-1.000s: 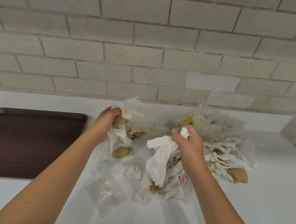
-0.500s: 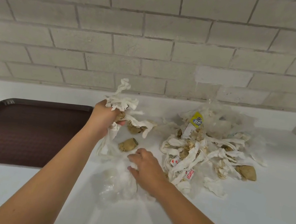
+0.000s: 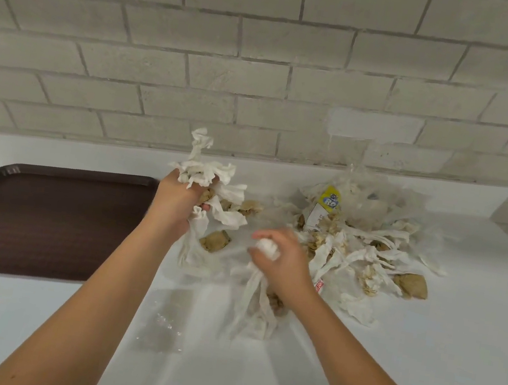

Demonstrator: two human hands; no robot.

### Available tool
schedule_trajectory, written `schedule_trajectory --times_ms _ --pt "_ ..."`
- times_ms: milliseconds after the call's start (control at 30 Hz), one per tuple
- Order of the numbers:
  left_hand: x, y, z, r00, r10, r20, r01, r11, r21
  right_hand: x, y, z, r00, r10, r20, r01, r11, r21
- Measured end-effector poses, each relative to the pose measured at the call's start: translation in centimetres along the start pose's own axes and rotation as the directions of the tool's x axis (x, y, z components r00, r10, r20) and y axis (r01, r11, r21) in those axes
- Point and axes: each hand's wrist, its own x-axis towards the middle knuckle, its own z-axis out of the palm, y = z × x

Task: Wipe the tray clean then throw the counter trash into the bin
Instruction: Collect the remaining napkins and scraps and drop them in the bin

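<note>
While the white bench (image 3: 417, 368) fills the lower half of the frame, the brown tray (image 3: 42, 218) lies on it at the left edge and the trash pile (image 3: 363, 253) of white paper strips, brown wads and clear film spreads right of centre. Just right of the tray, the left hand (image 3: 174, 203) has its grip clamped on a bunch of white paper towels (image 3: 206, 171). The right hand (image 3: 281, 263), near the pile, has its grip closed round a white paper wad (image 3: 267, 247); a clear plastic wrapper (image 3: 165, 321) lies at lower centre.
</note>
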Motion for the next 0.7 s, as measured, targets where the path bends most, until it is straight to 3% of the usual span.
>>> schedule_trajectory --times_ms 100,200,267,400,567,700 --pt "-2.0 1.0 1.8 0.992 -0.031 0.122 0.047 0.991 -0.122 -1.0 -2.3 -4.7 0.976 0.111 -0.187 -0.055 0.958 0.281" --pt "-4.7 1.9 4.7 0.968 -0.067 0.242 0.138 0.947 -0.290 -3.0 -3.4 -9.5 0.933 0.247 -0.262 -0.068 0.836 0.545" --pt "-7.3 2.4 7.6 0.956 -0.065 0.286 0.158 0.935 -0.317 -4.8 -3.3 -12.6 0.893 0.310 -0.327 -0.052 0.790 0.610" --pt "-14.2 2.2 15.0 0.873 -0.047 0.485 0.159 0.968 -0.194 -10.2 -1.9 -18.8 0.816 0.380 -0.435 -0.007 0.760 0.650" --pt "-25.4 -0.9 24.3 0.667 -0.033 0.744 0.060 0.998 -0.010 -19.7 1.9 -26.5 0.731 0.428 -0.532 -0.026 0.796 0.605" --pt "-35.1 -4.0 30.3 0.474 -0.110 0.874 0.121 0.991 0.060 -28.1 5.5 -32.5 0.633 0.531 -0.563 -0.089 0.773 0.629"
